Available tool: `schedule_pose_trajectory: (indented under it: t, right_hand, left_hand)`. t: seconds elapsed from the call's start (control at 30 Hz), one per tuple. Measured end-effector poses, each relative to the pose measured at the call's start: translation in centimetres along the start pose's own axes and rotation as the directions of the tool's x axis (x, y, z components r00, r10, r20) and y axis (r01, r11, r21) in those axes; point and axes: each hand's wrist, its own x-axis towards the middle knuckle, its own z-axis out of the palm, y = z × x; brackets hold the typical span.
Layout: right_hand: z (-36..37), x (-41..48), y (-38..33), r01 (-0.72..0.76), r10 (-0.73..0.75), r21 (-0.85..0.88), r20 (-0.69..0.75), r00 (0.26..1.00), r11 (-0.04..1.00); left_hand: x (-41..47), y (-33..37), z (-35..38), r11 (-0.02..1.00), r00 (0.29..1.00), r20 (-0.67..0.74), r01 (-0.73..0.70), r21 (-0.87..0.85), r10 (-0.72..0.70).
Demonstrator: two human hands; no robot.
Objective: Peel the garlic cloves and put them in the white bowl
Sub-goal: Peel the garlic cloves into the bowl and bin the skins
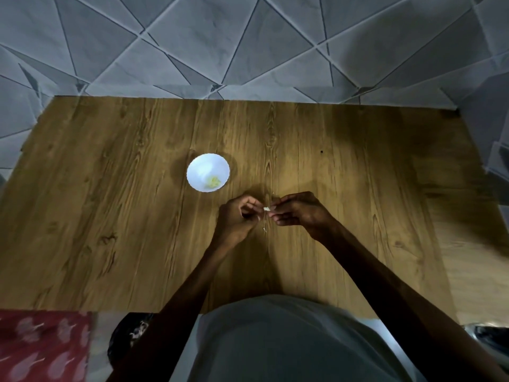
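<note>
Garlic clove (266, 208) sits in the gap between the two hands, held just above the table (110, 216). The right hand (300, 210) pinches it at thumb and fingertip, its other fingers curled under. The left hand (239, 216), also curled, meets the clove's left end with thumb and forefinger, seemingly picking at the skin. The clove is too small to read surely, but its long axis seems to run from hand to hand, pointing left and right.

A scrap of skin (265, 230) lies just below the hands, toward the body.

The bowl (192, 168) stands ahead of the hands and to their left, near but apart, closer to the left hand. Peeled cloves (213, 181) already lie in the side of it nearest the hands. Once the clove is bare, the drop looks like a short reach forward and left.
</note>
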Motion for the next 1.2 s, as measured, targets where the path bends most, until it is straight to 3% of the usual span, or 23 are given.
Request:
schedule_pose_trajectory:
  t: [0.3,0.4,0.5,0.6,0.77,0.97,1.2]
  right_hand:
    - [-0.2,0.3,0.6,-0.004,0.005,-0.090,0.010,1.000,0.996]
    - [-0.4,0.0,0.6,0.076,-0.073,-0.092,0.038,0.997,0.993]
    - [-0.1,-0.3,0.7,0.178,-0.175,-0.109,0.032,0.984,0.978]
    - [1.1,-0.7,0.6,0.242,-0.267,-0.329,-0.033,0.963,0.913]
    - [1.8,-1.4,0.9,0.324,-0.382,-0.553,0.011,0.924,0.768]
    - [1.7,-2.1,0.9,0.327,-0.398,-0.606,0.018,0.917,0.725]
    - [1.6,-2.4,1.9,0.334,-0.423,-0.467,-0.099,0.901,0.819]
  left_hand:
    - [-0.5,0.5,-0.8,0.980,0.982,0.032,-0.188,0.057,0.187]
    - [-0.6,0.6,-1.0,0.977,0.980,0.046,-0.199,0.083,0.195]
    - [-0.8,0.6,-0.9,0.975,0.981,0.082,-0.184,0.128,0.174]
    - [-1.0,0.6,-0.9,0.971,0.990,0.098,-0.124,0.205,0.106]
    - [-1.3,0.7,-0.8,0.984,0.995,0.094,-0.005,0.177,-0.012]
    - [-2.0,1.2,-0.5,0.992,0.993,0.119,0.004,0.122,-0.018]
    - [-2.4,1.7,0.3,0.997,0.995,0.072,0.077,-0.026,-0.075]
